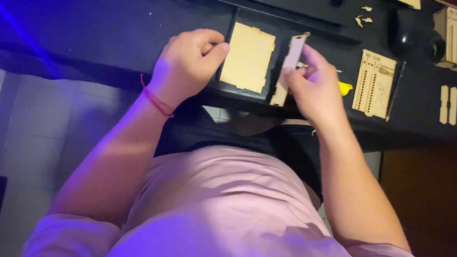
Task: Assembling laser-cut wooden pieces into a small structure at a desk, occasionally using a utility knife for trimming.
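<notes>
My left hand (pixel 190 62), with a red string around its wrist, is curled up and its thumb presses the left edge of a flat pale wooden panel (pixel 248 56) lying on the black desk (pixel 87 24). My right hand (pixel 316 83) grips a narrow wooden strip (pixel 290 63) with notched edges, held upright on its edge just right of the panel. A yellow object (pixel 345 88) shows behind my right hand, mostly hidden.
A laser-cut wooden panel with rows of small holes (pixel 375 83) lies to the right. Two thin wooden strips (pixel 449 105) rest further right. An assembled wooden box (pixel 456 37) and a dark round object (pixel 406 31) sit at the far right. Small wood scraps (pixel 363 18) lie behind.
</notes>
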